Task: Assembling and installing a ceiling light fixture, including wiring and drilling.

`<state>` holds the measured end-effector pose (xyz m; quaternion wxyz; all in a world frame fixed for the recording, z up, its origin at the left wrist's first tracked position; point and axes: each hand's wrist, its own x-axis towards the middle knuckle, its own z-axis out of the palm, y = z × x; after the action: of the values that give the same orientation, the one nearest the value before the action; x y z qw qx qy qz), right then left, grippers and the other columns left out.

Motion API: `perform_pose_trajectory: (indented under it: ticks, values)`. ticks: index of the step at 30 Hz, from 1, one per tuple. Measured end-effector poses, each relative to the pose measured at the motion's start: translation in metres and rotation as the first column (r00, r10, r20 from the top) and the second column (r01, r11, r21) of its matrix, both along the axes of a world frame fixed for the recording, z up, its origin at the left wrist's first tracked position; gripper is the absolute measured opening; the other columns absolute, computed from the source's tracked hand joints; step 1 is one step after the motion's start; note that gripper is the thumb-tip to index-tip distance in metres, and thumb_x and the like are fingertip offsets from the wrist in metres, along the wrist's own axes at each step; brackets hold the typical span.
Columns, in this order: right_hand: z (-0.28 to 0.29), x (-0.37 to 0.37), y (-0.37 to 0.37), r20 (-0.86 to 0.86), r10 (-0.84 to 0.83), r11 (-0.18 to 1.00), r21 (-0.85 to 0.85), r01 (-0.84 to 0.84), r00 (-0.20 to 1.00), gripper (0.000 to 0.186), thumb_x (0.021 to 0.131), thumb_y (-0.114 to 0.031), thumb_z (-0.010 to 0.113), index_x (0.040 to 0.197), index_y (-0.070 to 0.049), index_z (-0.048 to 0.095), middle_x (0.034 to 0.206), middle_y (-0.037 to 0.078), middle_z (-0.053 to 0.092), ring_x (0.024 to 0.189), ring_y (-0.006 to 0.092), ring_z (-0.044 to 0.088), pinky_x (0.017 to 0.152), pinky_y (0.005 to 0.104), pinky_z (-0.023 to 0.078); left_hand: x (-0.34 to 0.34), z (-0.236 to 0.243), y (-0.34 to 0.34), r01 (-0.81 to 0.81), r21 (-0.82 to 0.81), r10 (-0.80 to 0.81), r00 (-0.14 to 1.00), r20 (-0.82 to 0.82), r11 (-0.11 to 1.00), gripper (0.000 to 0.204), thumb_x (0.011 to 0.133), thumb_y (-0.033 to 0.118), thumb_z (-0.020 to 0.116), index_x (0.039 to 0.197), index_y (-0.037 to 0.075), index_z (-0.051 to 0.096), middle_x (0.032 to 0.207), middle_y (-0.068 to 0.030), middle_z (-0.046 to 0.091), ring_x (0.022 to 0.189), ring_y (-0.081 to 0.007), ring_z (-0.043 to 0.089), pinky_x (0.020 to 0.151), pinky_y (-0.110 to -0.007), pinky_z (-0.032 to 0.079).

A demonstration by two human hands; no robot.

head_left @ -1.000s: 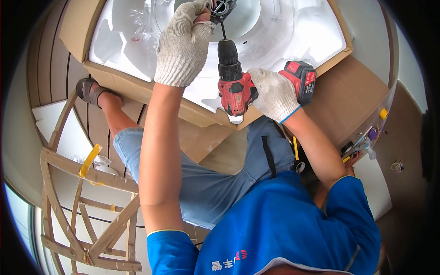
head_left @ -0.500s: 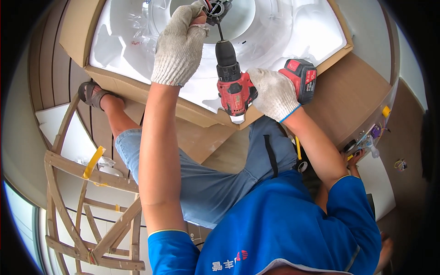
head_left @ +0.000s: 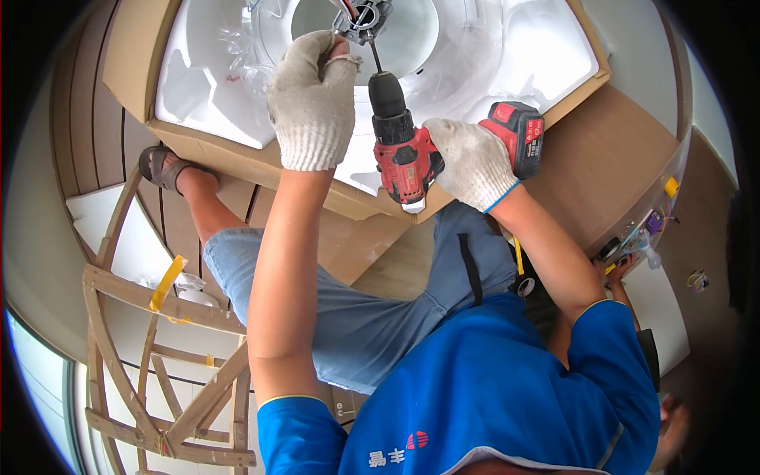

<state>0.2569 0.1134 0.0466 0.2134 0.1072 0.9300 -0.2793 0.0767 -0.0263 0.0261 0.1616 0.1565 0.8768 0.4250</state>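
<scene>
My right hand [head_left: 473, 164], in a white knit glove, is wrapped round the grip of a red and black cordless drill [head_left: 405, 162]. The drill's long thin bit [head_left: 375, 57] reaches up to the lower edge of a grey metal fitting [head_left: 362, 19]. Red and white wires [head_left: 347, 9] come out at the fitting's top. My left hand [head_left: 315, 103], in a glove of the same kind, is closed with its fingertips at the fitting's lower left edge; what they pinch is hidden. Below the fitting lies a white round part [head_left: 408, 47] under clear plastic.
White foam [head_left: 550, 59] lines an open cardboard box [head_left: 214, 150] around the round part. A wooden frame [head_left: 198, 309] with yellow tape stands at left. On the right, another person's hand [head_left: 621, 269] is beside tools and small parts near a brown board [head_left: 594, 170].
My left hand has moved down a little along the fitting, and more of the fitting shows. The drill has shifted only slightly, its bit still at the fitting.
</scene>
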Motion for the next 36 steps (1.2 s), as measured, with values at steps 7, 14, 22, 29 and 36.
perform_pose_trajectory:
  ticks: [7, 14, 22, 29, 36]
  values:
    - [0.006, -0.003, 0.005, 0.055, 0.046, 0.999, 0.019, -0.047, 0.997, 0.024, 0.08, -0.007, 0.065, 0.104, -0.006, 0.06, 0.085, 0.014, 0.068, 0.084, 0.0355, 0.069, 0.074, 0.0478, 0.055, 0.007, -0.006, 0.003, -0.104, 0.029, 0.087, 0.929, 0.361, 0.994, 0.023, 0.093, 0.021, 0.066, 0.103, 0.0, 0.071, 0.087, -0.0129, 0.072, 0.08, -0.0233, 0.069, 0.078, -0.035, 0.053]
    - [0.01, -0.003, 0.007, 0.032, 0.071, 0.997, 0.014, -0.071, 0.997, 0.022, 0.081, -0.006, 0.065, 0.103, -0.006, 0.061, 0.087, 0.014, 0.067, 0.085, 0.0347, 0.069, 0.074, 0.047, 0.056, 0.012, 0.003, 0.007, -0.164, 0.111, 0.131, 0.958, 0.256, 0.98, 0.02, 0.094, 0.016, 0.066, 0.108, 0.001, 0.068, 0.094, -0.0129, 0.071, 0.082, -0.0212, 0.068, 0.078, -0.034, 0.053]
    - [0.009, -0.005, 0.006, 0.08, 0.047, 0.999, -0.009, -0.046, 0.996, 0.021, 0.08, -0.01, 0.067, 0.098, -0.006, 0.057, 0.081, 0.015, 0.065, 0.078, 0.0368, 0.068, 0.071, 0.0482, 0.054, 0.01, 0.005, 0.01, -0.171, 0.159, 0.111, 0.937, 0.332, 0.972, 0.02, 0.099, 0.011, 0.064, 0.112, -0.004, 0.066, 0.097, -0.0063, 0.072, 0.087, -0.0107, 0.065, 0.083, -0.025, 0.052]
    - [0.007, -0.001, 0.01, 0.019, 0.101, 0.995, 0.016, -0.101, 0.995, 0.025, 0.079, -0.006, 0.067, 0.102, -0.006, 0.059, 0.083, 0.012, 0.066, 0.081, 0.0325, 0.069, 0.071, 0.0451, 0.056, 0.017, -0.002, 0.01, -0.309, 0.214, 0.16, 0.84, 0.518, 0.927, 0.02, 0.099, 0.01, 0.063, 0.11, -0.007, 0.065, 0.098, -0.0103, 0.072, 0.088, -0.0155, 0.07, 0.081, -0.029, 0.059]
    - [0.002, 0.001, 0.016, -0.048, 0.098, 0.995, 0.001, -0.098, 0.994, 0.024, 0.077, -0.005, 0.068, 0.1, -0.007, 0.059, 0.082, 0.011, 0.065, 0.081, 0.032, 0.069, 0.071, 0.0448, 0.056, 0.021, -0.003, 0.011, -0.376, 0.244, 0.176, 0.794, 0.582, 0.894, 0.017, 0.097, 0.012, 0.063, 0.105, -0.002, 0.067, 0.089, -0.0065, 0.07, 0.082, -0.0113, 0.064, 0.078, -0.028, 0.053]
